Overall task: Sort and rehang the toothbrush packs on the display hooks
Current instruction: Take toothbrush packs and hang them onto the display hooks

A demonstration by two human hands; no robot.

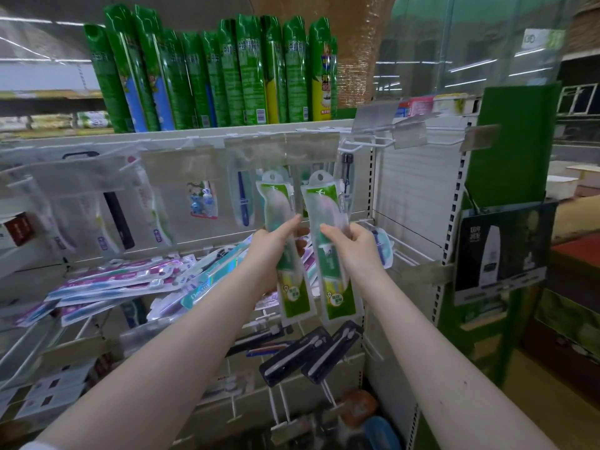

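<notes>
The open way in lies before the bare white back panel (412,190). Just above it, empty wire hooks (360,145) and their clear label flaps (409,134) jut outward (tips toward the camera). Left of the panel, the left green pack (276,203) and right green pack (324,203), held upright side by side, screen the crowded hanging packs (243,196). Below and left of it, a heap of loose packs (130,280) covers the wire shelf (404,246). Directly right, a green stand (506,141) walls off that side.
</notes>
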